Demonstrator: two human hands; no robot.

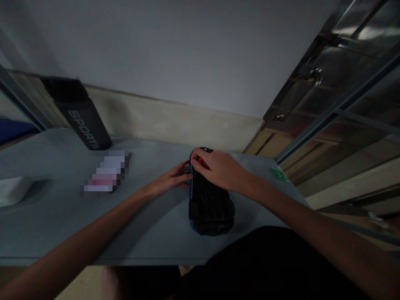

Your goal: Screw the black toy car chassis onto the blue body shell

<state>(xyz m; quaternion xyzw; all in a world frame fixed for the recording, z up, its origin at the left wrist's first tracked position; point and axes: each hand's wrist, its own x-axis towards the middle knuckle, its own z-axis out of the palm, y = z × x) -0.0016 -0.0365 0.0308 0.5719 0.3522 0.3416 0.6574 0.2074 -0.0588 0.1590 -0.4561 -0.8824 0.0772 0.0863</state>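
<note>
A dark toy car [210,208] lies upside down on the grey table, its wheels and black underside facing up and a blue edge along its left side. My left hand [170,179] grips the car's left side near its far end, fingertips against the edge. Over the far half of the underside, my right hand [218,166] is closed in a pinch around a small red-handled tool [200,159]. Most of that tool is hidden by my fingers, so its tip cannot be made out.
A blurred-out phone [106,173] lies left on the table [150,233]. Behind it stands a dark sports bottle [83,118]; a white case [14,189] sits at the far left. Crumpled green plastic [279,174] lies near the right edge. A wall closes the back.
</note>
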